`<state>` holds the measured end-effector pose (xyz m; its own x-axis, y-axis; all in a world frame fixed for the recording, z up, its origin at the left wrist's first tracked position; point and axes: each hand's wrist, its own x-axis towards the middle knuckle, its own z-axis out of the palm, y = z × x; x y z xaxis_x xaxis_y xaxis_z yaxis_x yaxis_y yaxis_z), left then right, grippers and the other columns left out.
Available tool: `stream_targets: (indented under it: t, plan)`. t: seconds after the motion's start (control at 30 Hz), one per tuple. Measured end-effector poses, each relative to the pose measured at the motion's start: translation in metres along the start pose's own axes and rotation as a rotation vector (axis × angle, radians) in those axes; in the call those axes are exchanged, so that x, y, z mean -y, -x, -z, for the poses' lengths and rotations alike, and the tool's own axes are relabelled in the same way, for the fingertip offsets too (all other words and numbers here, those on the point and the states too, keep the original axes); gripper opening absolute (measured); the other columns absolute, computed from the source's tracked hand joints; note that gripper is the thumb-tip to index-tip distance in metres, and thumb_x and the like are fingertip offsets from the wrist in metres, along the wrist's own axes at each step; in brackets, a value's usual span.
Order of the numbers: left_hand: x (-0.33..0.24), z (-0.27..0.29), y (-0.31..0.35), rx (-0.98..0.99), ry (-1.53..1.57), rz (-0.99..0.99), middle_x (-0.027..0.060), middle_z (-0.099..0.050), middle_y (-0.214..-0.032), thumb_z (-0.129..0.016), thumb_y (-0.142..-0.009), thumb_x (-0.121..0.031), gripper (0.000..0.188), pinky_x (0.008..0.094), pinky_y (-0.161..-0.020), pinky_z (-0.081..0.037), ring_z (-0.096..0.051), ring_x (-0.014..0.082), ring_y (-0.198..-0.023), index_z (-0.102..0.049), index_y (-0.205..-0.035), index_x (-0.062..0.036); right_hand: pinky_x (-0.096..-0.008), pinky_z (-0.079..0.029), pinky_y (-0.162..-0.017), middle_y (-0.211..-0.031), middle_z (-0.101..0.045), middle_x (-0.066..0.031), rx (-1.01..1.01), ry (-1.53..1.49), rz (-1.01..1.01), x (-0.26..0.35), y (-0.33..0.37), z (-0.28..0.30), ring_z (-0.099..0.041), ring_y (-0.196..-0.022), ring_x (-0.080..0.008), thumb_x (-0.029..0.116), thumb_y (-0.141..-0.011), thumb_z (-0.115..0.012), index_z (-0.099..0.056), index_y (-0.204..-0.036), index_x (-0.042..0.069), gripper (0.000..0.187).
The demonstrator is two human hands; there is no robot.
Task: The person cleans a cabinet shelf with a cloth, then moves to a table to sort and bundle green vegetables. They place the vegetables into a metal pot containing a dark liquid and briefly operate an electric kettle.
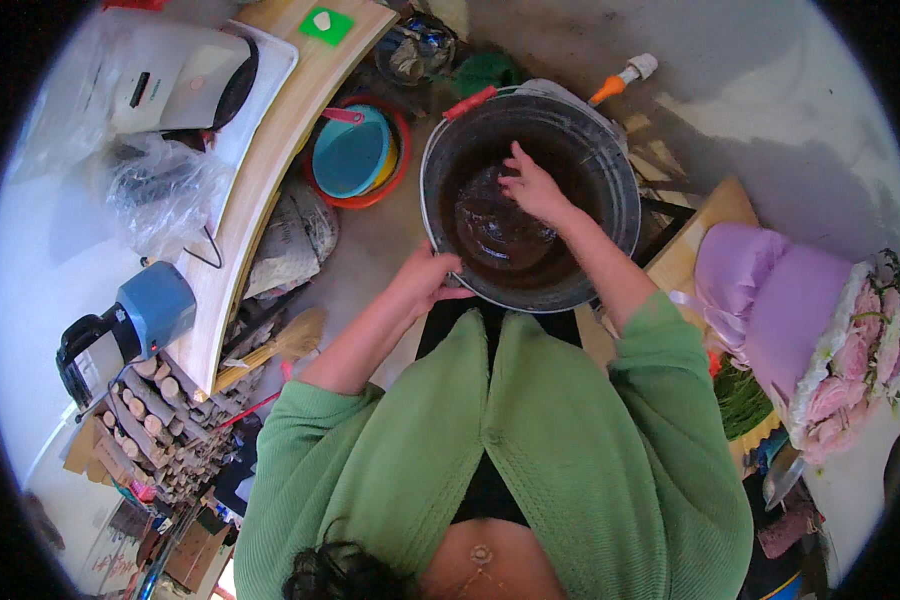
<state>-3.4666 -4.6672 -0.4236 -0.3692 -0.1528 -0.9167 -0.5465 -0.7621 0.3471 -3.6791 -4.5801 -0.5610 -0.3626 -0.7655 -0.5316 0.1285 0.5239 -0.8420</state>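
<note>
A wide dark bucket (pixel 618 200) stands in front of me with its mouth facing up. Murky brown water (pixel 500 235) lies inside, its surface rippled and glinting. My left hand (pixel 428 278) grips the bucket's near left rim, the thumb over the edge. Above the water is my right hand (pixel 534 190), bare, its fingers loosely apart and pointing toward the far left. From this angle I cannot tell whether its fingertips touch the water. The bucket's wire handle has a red grip (pixel 469 103) resting at the far left rim.
Left of the bucket sit a red basin (pixel 402 165) and a blue one (pixel 355 152). A wooden table (pixel 315 95) carries appliances, with stacked firewood (pixel 170 425) below. On the right are a purple-wrapped bouquet (pixel 760 285) and a wooden board (pixel 710 225). An orange-and-white nozzle (pixel 622 80) stands beyond the rim.
</note>
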Motion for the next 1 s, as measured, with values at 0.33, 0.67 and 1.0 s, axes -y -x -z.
stream_targets:
  t: [0.33,0.67,1.0]
  plan:
    - [0.005,0.038,0.063,0.009,0.017,-0.055,0.0076,-0.062,-0.114,-0.057,-0.082,-0.002,0.04,0.0495,-0.082,-0.059,-0.063,0.0247,-0.102,-0.053,-0.122,-0.0054,-0.0392,-0.033,-0.11,-0.147,-0.02,-0.0322,-0.212,0.12,0.266,0.069,-0.014,-0.127,-0.035,-0.132,-0.0463,-0.004,-0.078,-0.051,-0.002,-0.152,-0.003,0.089]
    - [0.01,0.055,0.093,0.003,0.02,-0.133,0.006,-0.062,-0.113,-0.058,-0.081,-0.004,0.043,0.0496,-0.084,-0.057,-0.062,0.0232,-0.103,-0.05,-0.123,-0.0076,-0.037,-0.041,-0.105,-0.15,-0.021,-0.0245,-0.247,0.057,0.421,0.081,0.004,-0.16,-0.039,-0.132,-0.0395,-0.013,-0.079,-0.046,-0.024,-0.15,0.0,0.076]
    - [0.011,0.071,0.101,0.054,-0.005,-0.216,0.0069,-0.062,-0.112,-0.057,-0.078,-0.001,0.053,0.0441,-0.076,-0.059,-0.064,0.0221,-0.099,-0.045,-0.129,-0.0099,-0.0349,-0.044,-0.106,-0.154,-0.023,-0.018,-0.011,0.024,0.482,0.114,0.073,-0.172,-0.037,-0.138,-0.033,-0.02,-0.081,-0.041,-0.029,-0.151,0.007,0.075]
